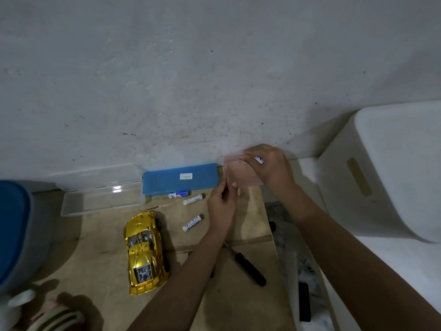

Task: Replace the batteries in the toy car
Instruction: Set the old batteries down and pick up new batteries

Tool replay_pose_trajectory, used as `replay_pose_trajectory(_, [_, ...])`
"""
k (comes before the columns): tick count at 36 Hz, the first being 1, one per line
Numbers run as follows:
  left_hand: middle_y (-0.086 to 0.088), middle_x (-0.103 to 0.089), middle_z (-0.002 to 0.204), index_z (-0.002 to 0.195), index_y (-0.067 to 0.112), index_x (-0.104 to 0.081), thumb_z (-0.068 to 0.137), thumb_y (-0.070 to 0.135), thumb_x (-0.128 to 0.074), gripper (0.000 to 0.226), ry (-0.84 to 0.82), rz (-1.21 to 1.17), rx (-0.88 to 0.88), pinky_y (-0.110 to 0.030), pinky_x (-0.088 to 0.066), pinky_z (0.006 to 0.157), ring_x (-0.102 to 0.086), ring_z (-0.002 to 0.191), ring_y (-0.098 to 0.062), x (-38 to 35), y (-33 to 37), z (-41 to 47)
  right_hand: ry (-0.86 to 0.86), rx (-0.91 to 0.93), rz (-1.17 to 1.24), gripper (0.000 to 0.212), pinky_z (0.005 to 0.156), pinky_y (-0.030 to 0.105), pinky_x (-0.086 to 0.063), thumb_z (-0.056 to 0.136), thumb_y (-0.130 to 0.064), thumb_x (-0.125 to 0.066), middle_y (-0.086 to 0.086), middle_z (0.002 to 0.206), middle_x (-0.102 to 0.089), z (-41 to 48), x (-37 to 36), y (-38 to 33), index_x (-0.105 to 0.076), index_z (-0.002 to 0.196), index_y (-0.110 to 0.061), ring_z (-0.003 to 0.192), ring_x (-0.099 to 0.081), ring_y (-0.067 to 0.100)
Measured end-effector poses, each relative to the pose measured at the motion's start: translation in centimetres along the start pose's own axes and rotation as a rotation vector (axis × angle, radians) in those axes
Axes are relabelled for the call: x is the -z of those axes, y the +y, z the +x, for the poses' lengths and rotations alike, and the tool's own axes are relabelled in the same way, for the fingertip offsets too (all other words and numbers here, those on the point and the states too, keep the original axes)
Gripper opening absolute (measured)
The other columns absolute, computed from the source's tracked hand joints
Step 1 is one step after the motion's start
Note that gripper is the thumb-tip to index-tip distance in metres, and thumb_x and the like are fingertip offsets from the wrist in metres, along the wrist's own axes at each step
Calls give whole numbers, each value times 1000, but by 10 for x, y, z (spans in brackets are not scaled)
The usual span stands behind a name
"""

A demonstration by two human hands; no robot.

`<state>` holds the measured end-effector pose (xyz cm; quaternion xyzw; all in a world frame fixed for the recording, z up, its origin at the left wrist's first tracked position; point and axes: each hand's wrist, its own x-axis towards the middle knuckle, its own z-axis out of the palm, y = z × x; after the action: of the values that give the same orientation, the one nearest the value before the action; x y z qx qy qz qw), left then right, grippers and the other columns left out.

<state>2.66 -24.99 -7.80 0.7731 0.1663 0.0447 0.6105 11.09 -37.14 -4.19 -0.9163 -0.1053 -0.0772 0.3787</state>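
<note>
Head view: I'm seemingly drawing from the pink case point(241, 174); right hand point(270, 169) grip is clamping 1 battery point(259, 160), left hand point(220, 207) grip is pinching that case; next, probably overturning the toy car point(145, 252).

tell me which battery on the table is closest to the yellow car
The white battery lying alone, just right of the yellow car. The blue-labelled battery and the second white battery lie farther back by the blue case.
</note>
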Motion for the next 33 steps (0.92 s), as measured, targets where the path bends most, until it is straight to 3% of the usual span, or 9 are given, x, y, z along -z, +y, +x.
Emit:
replay_pose_trajectory(3, [2,-54,74,112,9,-66,95,25,-52,27,33,-36,38,-3,-37,59,-47,63,0,-2,1,0,51,19,-3,18,70,31,-53,80,-20,-72,10,94,-70,-1,-2,0,-75,92,-8,82,-66,24])
replay_pose_trajectory(6, [5,-47,59,83,10,-67,95,28,-51,27,82,-85,67,-7,-36,54,-44,54,0,-5,1,0,108,57,-32,16,66,25,-48,77,-16,-73,13,90,-68,-2,-4,-2,-75,89,-5,76,-65,23])
replay_pose_trajectory(10, [7,-51,61,98,18,-68,94,26,-53,17,91,-105,74,-8,-37,55,-45,57,-1,-9,3,-1,199,67,-56,14,67,18,-48,78,-13,-73,13,92,-64,-5,-8,-3,-72,88,-3,75,-62,18])
replay_pose_trajectory(14, [9,-59,75,106,28,-58,95,19,-53,15,70,-75,48,-7,-40,63,-51,67,1,-6,1,-6,277,-26,-22,16,61,28,-48,81,-19,-70,13,88,-58,-5,-8,-6,-63,80,-5,72,-53,15])
replay_pose_trajectory(16, [9,-60,82,110,21,-61,95,16,-52,18,55,-42,26,-10,-41,68,-53,74,2,-5,-1,-8,259,-44,-14,19,60,35,-48,83,-20,-67,12,81,-58,-6,-8,-4,-58,78,-4,70,-54,20])
replay_pose_trajectory(21, [0,-64,102,120,10,-61,96,17,-51,28,51,50,10,-21,-43,86,-55,94,-12,-4,-7,-13,177,35,7,22,62,26,-43,84,-21,-67,11,76,-60,-14,-13,-1,-57,77,-3,68,-54,19])
replay_pose_trajectory(27, [-5,-53,108,131,9,-52,96,13,-51,35,32,87,-1,-3,-38,86,-53,97,-9,1,-14,-17,-57,180,-74,18,61,35,-52,80,-20,-65,14,77,-65,-20,-27,13,-62,79,-3,68,-60,29])
replay_pose_trajectory(30, [-6,-53,109,130,9,-52,95,10,-52,36,34,132,-17,1,-35,83,-52,94,-7,2,-18,-18,-320,60,-88,18,72,38,-52,83,-27,-66,11,91,-65,-19,-34,16,-59,89,-12,81,-59,30])
replay_pose_trajectory(33, [-11,-55,114,128,10,-56,95,11,-52,34,37,178,-24,-8,-35,88,-51,102,-11,3,-20,-18,-492,-41,-88,17,74,34,-49,83,-28,-66,5,100,-62,-17,-38,12,-49,88,-25,88,-57,25])
